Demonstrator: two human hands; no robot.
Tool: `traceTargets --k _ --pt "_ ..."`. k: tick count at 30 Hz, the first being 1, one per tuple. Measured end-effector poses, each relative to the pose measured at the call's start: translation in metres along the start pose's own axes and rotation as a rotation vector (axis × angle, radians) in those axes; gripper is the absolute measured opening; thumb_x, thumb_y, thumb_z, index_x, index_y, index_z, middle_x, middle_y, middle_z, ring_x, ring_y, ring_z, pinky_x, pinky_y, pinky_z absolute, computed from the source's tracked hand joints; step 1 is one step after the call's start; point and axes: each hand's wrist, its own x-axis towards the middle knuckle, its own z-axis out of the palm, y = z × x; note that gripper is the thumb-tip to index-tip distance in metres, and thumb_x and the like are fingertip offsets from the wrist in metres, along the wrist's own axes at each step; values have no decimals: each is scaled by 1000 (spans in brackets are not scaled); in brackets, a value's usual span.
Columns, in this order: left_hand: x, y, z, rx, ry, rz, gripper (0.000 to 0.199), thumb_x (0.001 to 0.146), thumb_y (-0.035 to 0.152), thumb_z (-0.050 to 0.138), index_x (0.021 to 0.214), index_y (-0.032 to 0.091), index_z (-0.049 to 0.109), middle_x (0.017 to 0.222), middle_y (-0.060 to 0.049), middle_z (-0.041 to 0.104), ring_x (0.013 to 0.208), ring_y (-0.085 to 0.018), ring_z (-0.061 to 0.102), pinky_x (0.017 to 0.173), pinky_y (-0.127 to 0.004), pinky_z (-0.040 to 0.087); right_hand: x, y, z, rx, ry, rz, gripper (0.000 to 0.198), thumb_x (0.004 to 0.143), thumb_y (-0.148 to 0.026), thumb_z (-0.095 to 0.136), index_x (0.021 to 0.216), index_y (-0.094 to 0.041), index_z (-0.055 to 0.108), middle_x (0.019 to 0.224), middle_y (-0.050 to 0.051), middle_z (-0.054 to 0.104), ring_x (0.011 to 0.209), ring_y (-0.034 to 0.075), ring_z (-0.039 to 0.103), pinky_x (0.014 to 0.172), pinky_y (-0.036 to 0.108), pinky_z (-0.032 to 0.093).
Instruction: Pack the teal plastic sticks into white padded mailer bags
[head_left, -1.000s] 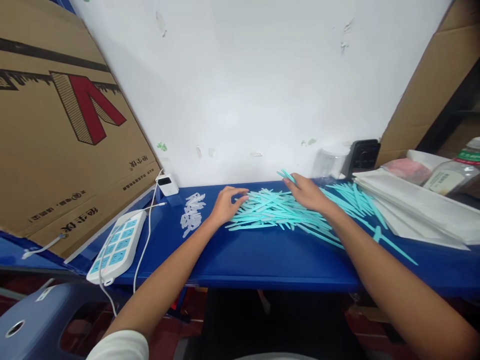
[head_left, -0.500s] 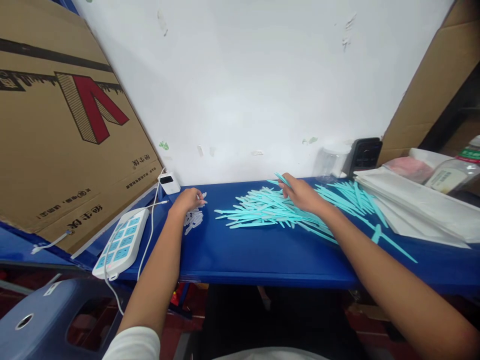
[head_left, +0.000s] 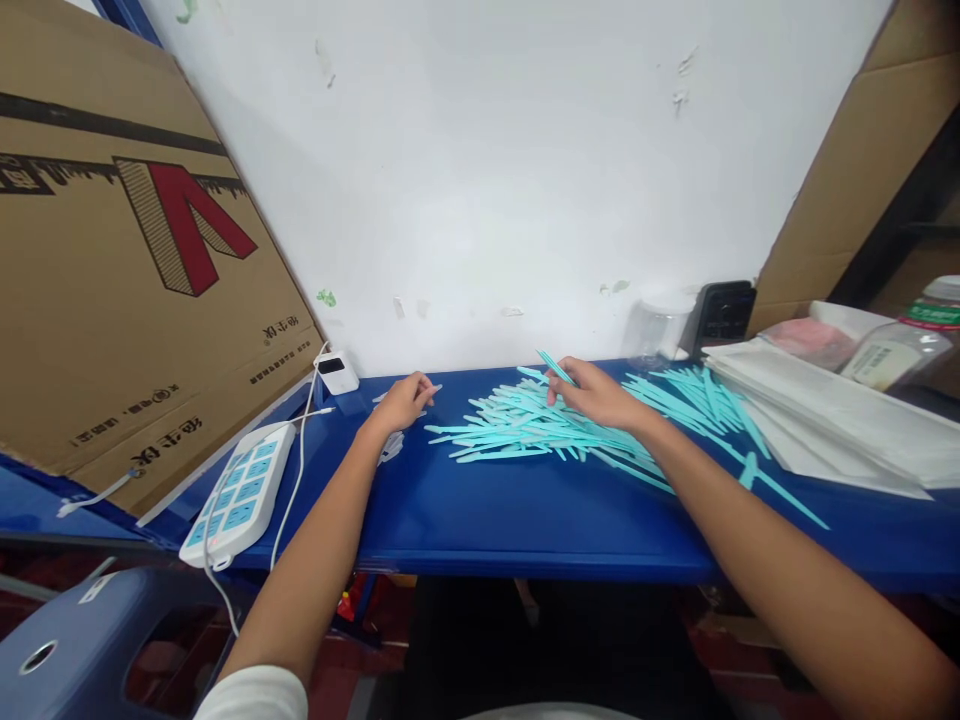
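My left hand (head_left: 409, 402) pinches a small whitish, see-through plastic piece (head_left: 438, 388) between thumb and fingertips. Beneath and beside that hand lies a small pile of similar clear pieces (head_left: 391, 447), partly hidden by it. My right hand (head_left: 589, 390) is closed on thin turquoise sticks (head_left: 551, 361), whose tips stick out beyond the fingers to the upper left. It is over the back of a large heap of the same turquoise sticks (head_left: 517, 425), spread across the middle of the blue table (head_left: 465, 510). Their exact kind I cannot make out.
More turquoise sticks (head_left: 697, 395) lie to the right, by a stack of white bags (head_left: 817, 410). A clear jar (head_left: 660, 325) and a black device (head_left: 724, 312) stand against the wall. At left are a power strip (head_left: 244, 490), a small white device (head_left: 337, 372) and a cardboard box (head_left: 150, 250).
My left hand has shifted right from the clear pieces, now with one at its fingertips. My right hand still holds turquoise sticks, slightly lower. The camera view has moved slightly.
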Motion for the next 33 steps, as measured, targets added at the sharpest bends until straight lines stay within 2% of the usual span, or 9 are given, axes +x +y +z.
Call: traceTargets --k 3,6,11,17,20,25,33 --pt "-1 29 11 -329 16 94 42 95 58 60 103 17 66 85 -8 75 77 -19 68 74 -30 52 -2 -6 -1 104 -48 -61 41 99 -59 51 93 -20 62 94 8 74 54 13 50 56 30 43" --pt "-2 55 24 -541 -13 93 47 90 58 68 106 13 70 87 -10 76 76 -18 68 72 -29 54 -2 -4 0 102 -20 -101 49 94 -66 56 87 -19 65 93 8 74 54 12 50 54 30 43" --pt "-4 69 38 -745 10 39 50 85 56 76 108 12 75 89 -12 78 72 -16 67 68 -28 54 0 0 3 67 6 -116 56 89 -69 60 77 -17 71 80 6 68 61 14 50 55 27 41" --pt "-9 76 40 -807 -13 -14 48 80 53 82 105 11 77 92 -13 79 70 -16 68 68 -29 56 -1 -5 3 85 -14 -89 52 86 -67 64 78 -17 73 71 3 65 61 15 52 60 30 40" --pt "-10 80 41 -825 -20 11 48 79 50 84 106 12 78 97 -14 80 72 -17 69 68 -29 57 -1 -7 3 41 -16 -108 54 88 -68 62 75 -17 73 64 2 60 61 15 50 62 30 37" --pt "-11 81 42 -833 7 46 46 77 47 86 105 11 79 97 -13 80 73 -17 70 69 -29 58 0 -5 4 4 -3 -131 55 88 -68 61 74 -17 75 66 1 60 65 16 48 65 29 36" --pt "-14 85 41 -777 -46 38 44 77 48 86 104 13 82 95 -12 80 75 -20 73 72 -32 61 -1 -5 6 -2 -35 -156 51 92 -64 59 75 -18 74 73 2 66 72 18 53 69 30 37"
